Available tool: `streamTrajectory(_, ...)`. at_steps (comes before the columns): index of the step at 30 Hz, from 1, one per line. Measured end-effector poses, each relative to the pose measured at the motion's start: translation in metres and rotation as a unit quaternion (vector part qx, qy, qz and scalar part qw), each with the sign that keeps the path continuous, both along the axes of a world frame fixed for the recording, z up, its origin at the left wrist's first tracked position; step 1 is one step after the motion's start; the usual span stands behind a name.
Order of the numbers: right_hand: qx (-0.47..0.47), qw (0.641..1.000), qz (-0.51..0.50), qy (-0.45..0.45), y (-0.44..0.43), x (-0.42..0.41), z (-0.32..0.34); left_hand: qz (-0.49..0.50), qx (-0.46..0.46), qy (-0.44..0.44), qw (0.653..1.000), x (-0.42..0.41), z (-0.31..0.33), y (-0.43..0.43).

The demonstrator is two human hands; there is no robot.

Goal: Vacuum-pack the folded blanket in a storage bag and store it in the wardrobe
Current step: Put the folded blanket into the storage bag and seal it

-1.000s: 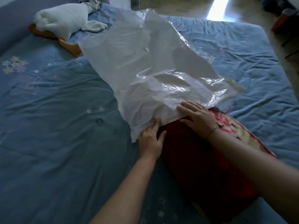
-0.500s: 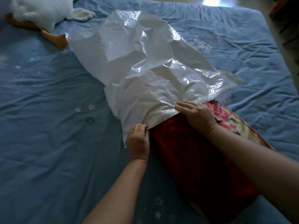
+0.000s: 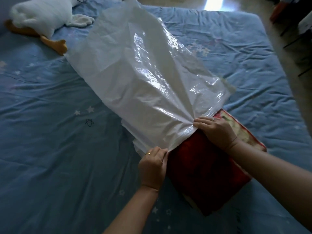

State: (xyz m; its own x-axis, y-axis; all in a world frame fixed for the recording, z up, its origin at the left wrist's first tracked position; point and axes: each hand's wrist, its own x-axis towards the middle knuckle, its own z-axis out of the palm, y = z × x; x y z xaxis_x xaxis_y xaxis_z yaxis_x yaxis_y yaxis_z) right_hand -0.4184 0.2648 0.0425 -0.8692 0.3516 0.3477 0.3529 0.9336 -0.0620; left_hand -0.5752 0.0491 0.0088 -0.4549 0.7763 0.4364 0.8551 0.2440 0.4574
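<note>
Left hand (image 3: 152,166) pinched the near edge of the storage bag (image 3: 143,78), grip clenched on the plastic, gold ring on one finger. Right hand (image 3: 217,132) grasped the same open edge further right, plastic bunched at its fingertips, palm over the folded blanket (image 3: 206,174). Blanket, red with a floral border, lay on the bed (image 3: 50,166) lower right, far end at the bag mouth; how far inside, couldn't tell. Sheet blue, star-printed. White plush goose (image 3: 42,16) top left, near the bag's far corner.
</note>
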Motion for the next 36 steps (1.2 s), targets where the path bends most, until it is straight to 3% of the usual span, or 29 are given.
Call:
streamTrajectory(9, 0.021, 0.999, 0.000, 0.023, -0.075, 0.090, 0.001, -0.105, 0.015, -0.057, 0.993, 0.068, -0.019, -0.064)
streamTrajectory(13, 0.012, 1.000, 0.010, 0.027, -0.097, 0.121, -0.004, -0.092, -0.030, -0.089, 0.991, 0.098, -0.023, -0.074)
streamTrajectory(18, -0.024, 0.999, -0.016, -0.016, -0.101, 0.120, -0.017, -0.091, 0.013, -0.067, 0.994, 0.100, 0.016, -0.036)
streamTrajectory(22, -0.113, 0.988, -0.101, 0.032, -0.098, 0.099, -0.008, -0.085, -0.169, 0.002, 0.982, 0.098, 0.009, 0.028)
streamTrajectory(24, -0.201, 0.949, -0.233, 0.072, -0.073, 0.083, -0.006, -0.079, -0.243, 0.021, 0.967, 0.103, -0.008, 0.037)
streamTrajectory(27, -0.351, 0.827, -0.439, 0.035, -0.016, 0.066, -0.002, -0.076, -0.262, 0.035, 0.961, 0.105, -0.024, 0.030)
streamTrajectory(29, -0.409, 0.767, -0.495, 0.000, 0.017, 0.062, -0.001, -0.078, -0.255, 0.043, 0.963, 0.104, -0.030, 0.026)
streamTrajectory(36, -0.494, 0.718, -0.480, -0.101, 0.071, 0.069, -0.015, -0.096, -0.239, 0.064, 0.964, 0.102, -0.057, 0.015)
